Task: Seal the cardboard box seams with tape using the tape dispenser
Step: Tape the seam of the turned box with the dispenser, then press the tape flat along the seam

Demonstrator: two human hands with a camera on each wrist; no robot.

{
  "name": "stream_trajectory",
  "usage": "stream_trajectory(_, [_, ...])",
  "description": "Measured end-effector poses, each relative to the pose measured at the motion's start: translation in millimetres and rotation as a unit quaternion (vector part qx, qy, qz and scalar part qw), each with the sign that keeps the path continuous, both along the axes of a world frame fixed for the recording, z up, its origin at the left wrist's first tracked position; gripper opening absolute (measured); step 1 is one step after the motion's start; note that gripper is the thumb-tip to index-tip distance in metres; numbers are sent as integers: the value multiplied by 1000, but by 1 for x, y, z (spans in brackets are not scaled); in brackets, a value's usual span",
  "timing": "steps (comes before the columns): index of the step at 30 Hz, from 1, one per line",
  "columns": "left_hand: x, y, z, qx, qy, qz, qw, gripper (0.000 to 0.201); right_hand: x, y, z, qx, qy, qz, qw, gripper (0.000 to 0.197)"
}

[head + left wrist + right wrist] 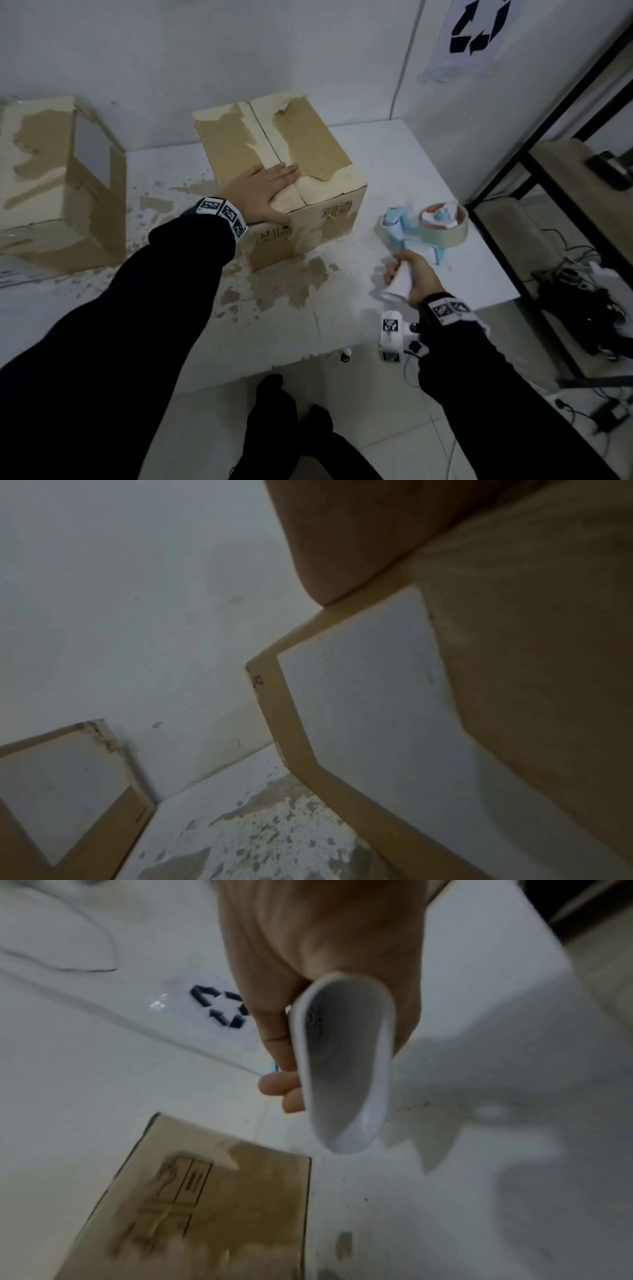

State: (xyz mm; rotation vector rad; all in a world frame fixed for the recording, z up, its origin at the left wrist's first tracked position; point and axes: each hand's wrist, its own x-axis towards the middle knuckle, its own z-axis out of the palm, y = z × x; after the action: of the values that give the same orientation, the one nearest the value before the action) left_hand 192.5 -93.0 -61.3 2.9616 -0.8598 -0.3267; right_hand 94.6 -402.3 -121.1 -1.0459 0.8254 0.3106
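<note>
From the head view, the left hand (263,192) lay flat with straight fingers on the cardboard box (284,174), holding its flaps down across the centre seam (274,154), which showed no fresh tape. The right hand (412,274) curled round the handle of the tape dispenser (424,229), held over the counter (394,164) just beside the box. In the left wrist view, the palm (342,547) pressed the box's top edge. In the right wrist view, fingers (277,1085) wrapped the white handle (342,1064). Sealing seemingly had not begun; every seam remained.
</note>
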Motion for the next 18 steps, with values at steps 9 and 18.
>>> stream_trajectory(9, [10,5,-3,-6,11,-7,1000,117,51,1,-18,-151,34,81,985,40])
stream_trajectory(18, [24,49,3,9,22,-56,998,106,68,29,-15,-293,117,213,925,55])
